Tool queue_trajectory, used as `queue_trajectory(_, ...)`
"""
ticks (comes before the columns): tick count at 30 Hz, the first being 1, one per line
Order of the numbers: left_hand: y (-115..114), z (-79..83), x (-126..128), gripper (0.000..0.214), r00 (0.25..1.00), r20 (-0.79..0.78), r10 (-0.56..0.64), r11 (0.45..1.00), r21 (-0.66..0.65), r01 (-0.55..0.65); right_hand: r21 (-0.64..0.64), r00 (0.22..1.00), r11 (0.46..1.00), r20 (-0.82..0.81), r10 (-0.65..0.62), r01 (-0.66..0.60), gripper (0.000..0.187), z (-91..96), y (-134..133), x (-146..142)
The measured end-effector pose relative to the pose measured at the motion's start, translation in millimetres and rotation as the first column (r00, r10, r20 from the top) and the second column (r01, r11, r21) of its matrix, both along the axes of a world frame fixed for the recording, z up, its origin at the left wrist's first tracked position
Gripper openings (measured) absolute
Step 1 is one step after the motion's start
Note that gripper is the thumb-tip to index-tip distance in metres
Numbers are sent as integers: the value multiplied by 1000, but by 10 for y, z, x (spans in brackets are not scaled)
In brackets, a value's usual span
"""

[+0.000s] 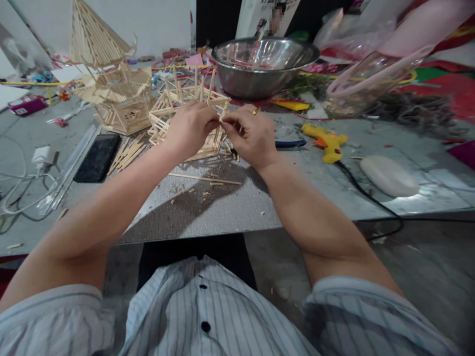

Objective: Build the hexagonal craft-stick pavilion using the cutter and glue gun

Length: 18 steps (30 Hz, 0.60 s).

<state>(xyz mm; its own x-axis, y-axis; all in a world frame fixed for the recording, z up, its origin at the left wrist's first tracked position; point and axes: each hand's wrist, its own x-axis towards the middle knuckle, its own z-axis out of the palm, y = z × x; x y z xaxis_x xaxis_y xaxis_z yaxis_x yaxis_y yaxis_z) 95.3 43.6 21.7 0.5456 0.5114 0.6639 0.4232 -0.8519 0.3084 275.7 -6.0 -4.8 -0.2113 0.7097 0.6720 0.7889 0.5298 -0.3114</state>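
Observation:
My left hand [191, 124] and my right hand [252, 133] meet over an open frame of thin wooden sticks [159, 121], fingertips pinched together at its right side. Whatever they pinch is too small to make out; a pale bit shows between the fingertips. Several upright sticks rise from the frame behind my hands, which hide part of it. To its left stands a pagoda model [124, 109] of the same sticks, with a pointed roof. A bundle of loose sticks [128, 152] lies beside my left forearm, and one long stick [204, 178] lies in front of the frame.
A yellow glue gun [326, 141] lies right of my right hand, its black cord running off the table edge. A steel bowl [245, 74] stands behind the frame. A black phone [97, 158], white charger [41, 157] and white oval object [389, 175] lie on the cluttered table.

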Motion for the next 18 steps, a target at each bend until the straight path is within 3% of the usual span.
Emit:
queue_trajectory(5,-76,0,47,15,985,166,-38,999,6,37,-60,999,998,-37,-35,32,38,265,-134,96)
queue_trajectory(9,-347,94,20,18,937,327,-123,990,111,91,-199,974,954,79,-213,225,41,446,-202,414)
queue_trajectory(10,-430,109,-3,18,924,364,-119,991,93,91,-274,950,913,171,-263,302,42,442,-211,494)
queue_trajectory(12,-579,112,-65,20,907,409,-99,990,-49,130,-429,865,776,409,-289,462,46,374,-234,603)
queue_trajectory(15,-733,56,-171,21,894,447,-36,956,-245,160,-540,728,560,661,-180,628,53,217,-307,593)
queue_trajectory(18,-828,-18,-248,21,871,489,48,904,-393,171,-560,698,492,701,-148,667,44,140,-408,455)
